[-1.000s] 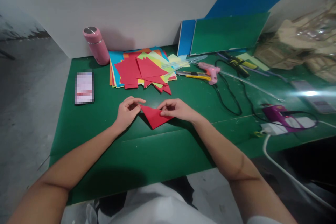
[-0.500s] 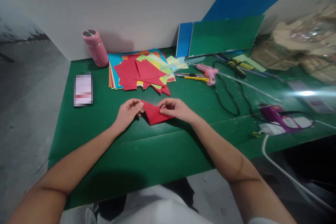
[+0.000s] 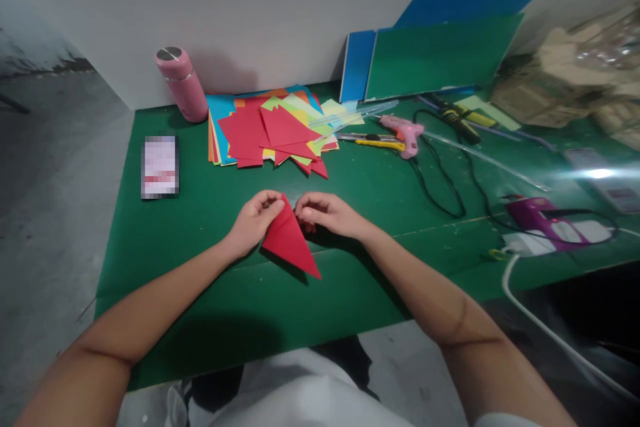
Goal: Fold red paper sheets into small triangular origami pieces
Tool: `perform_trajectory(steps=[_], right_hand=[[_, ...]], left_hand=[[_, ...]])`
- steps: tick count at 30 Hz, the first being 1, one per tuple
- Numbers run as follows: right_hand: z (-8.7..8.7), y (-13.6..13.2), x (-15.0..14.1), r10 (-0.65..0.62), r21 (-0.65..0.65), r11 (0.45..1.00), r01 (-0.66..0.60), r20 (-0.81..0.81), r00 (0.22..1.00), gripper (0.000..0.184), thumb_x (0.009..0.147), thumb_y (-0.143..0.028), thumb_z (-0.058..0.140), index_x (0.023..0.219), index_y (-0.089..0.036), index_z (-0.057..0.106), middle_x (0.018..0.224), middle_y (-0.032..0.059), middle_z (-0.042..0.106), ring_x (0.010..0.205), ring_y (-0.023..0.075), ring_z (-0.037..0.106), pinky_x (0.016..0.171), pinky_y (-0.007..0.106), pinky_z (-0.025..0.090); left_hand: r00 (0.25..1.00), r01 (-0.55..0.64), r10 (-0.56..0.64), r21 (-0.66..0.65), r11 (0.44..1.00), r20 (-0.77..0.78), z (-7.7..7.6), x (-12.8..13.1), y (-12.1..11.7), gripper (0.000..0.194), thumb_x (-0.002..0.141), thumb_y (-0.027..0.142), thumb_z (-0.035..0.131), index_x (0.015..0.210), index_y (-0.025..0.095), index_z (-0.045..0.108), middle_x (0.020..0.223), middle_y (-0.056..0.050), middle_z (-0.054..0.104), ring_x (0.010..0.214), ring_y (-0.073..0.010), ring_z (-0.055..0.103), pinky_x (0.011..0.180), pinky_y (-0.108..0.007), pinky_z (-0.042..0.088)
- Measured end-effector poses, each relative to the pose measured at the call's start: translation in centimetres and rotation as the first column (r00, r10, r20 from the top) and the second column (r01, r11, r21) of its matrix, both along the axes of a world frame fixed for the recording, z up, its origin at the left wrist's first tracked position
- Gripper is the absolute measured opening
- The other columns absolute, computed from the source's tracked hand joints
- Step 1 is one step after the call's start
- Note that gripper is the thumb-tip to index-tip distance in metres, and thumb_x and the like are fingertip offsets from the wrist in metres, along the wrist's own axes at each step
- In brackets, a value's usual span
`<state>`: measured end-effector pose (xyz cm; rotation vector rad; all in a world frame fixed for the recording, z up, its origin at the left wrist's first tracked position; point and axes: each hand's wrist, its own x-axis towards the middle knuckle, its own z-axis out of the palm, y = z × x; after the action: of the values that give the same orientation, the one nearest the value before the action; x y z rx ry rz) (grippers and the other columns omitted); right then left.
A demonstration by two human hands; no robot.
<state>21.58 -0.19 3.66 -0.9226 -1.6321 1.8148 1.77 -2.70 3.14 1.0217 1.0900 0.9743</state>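
A folded piece of red paper (image 3: 291,245), three-cornered in outline, tilts above the green table with one point toward the lower right. My left hand (image 3: 259,217) pinches its upper corner between thumb and fingers. Close beside the paper's right edge is my right hand (image 3: 327,213), its fingers curled and its thumb against them. Nothing shows in that hand, and whether its fingertips touch the paper edge is hard to see. Beyond both hands lies a pile of coloured paper (image 3: 245,137), with several red pieces on top.
A pink flask (image 3: 183,87) and a blurred-out phone (image 3: 160,167) stand at left. Toward the right are a yellow cutter knife (image 3: 380,142), a pink glue gun (image 3: 403,133) with its black cord, a purple power strip (image 3: 545,220), pliers (image 3: 457,121) and cardboard (image 3: 525,93).
The red paper has turned, its long point swinging down to the lower right. My left hand now grips its top corner, and my right hand has come off the paper's face.
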Motion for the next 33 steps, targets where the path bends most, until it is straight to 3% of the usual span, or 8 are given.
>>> perform_trajectory(steps=[4,14,18,23,28,33], right_hand=[[-0.1,-0.1,-0.3,-0.087,-0.003,0.996,0.087,-0.011,0.996,0.045,0.083,-0.062,0.061,0.082,-0.017,0.060,0.067,-0.0025,0.058,0.055,0.0088,0.056,0.054,0.023,0.046],[0.1,-0.5,-0.9,-0.125,0.014,0.992,0.124,0.053,0.991,0.039,0.081,-0.056,0.064,0.072,-0.019,0.056,0.057,-0.0049,0.054,0.048,0.0077,0.049,0.048,0.021,0.039],[-0.1,-0.4,-0.9,-0.179,0.083,0.982,0.171,0.097,0.979,0.034,0.081,-0.050,0.061,0.067,-0.019,0.054,0.056,-0.0044,0.053,0.047,0.0077,0.045,0.045,0.022,0.034],[-0.2,0.1,-0.4,-0.390,0.173,0.913,0.369,0.107,0.914,0.035,0.082,-0.049,0.059,0.064,-0.020,0.051,0.054,-0.0043,0.052,0.045,0.0075,0.040,0.045,0.023,0.032],[-0.2,0.6,0.1,-0.564,0.216,0.815,0.538,0.082,0.821,0.038,0.081,-0.055,0.061,0.066,-0.021,0.054,0.057,-0.0016,0.056,0.046,0.0086,0.043,0.045,0.023,0.034],[-0.2,0.7,0.3,-0.562,0.201,0.818,0.539,0.085,0.823,0.040,0.080,-0.057,0.063,0.067,-0.020,0.059,0.063,0.0015,0.062,0.048,0.0094,0.048,0.046,0.024,0.038]], left_hand=[[0.996,0.076,-0.073,0.061,0.995,-0.053,0.0,0.1,-0.4,0.028,0.075,0.036,0.071,0.091,0.018,0.057,0.081,0.001,0.061,0.073,-0.0110,0.058,0.070,-0.024,0.049],[0.991,0.108,-0.097,0.127,0.986,-0.091,-0.3,0.1,-0.2,0.028,0.073,0.036,0.072,0.081,0.018,0.053,0.072,0.004,0.056,0.063,-0.0086,0.053,0.061,-0.022,0.045],[0.992,0.107,-0.096,0.127,0.986,-0.087,-0.3,0.1,-0.1,0.027,0.073,0.035,0.073,0.081,0.018,0.054,0.074,0.003,0.058,0.065,-0.0088,0.055,0.062,-0.022,0.045],[0.998,0.053,-0.051,0.065,0.996,-0.033,-0.2,-0.3,0.5,0.035,0.070,0.039,0.078,0.087,0.017,0.056,0.079,0.001,0.060,0.072,-0.0107,0.059,0.069,-0.024,0.048],[0.989,-0.041,0.050,-0.069,0.997,0.139,0.0,-1.1,1.3,0.053,0.074,0.060,0.069,0.103,0.020,0.052,0.086,0.000,0.061,0.070,-0.0112,0.059,0.061,-0.023,0.049],[0.983,-0.070,0.072,-0.016,0.997,0.168,-0.4,-1.5,1.8,0.063,0.062,0.039,0.084,0.109,0.023,0.046,0.101,-0.003,0.062,0.079,-0.0118,0.064,0.073,-0.027,0.054]])
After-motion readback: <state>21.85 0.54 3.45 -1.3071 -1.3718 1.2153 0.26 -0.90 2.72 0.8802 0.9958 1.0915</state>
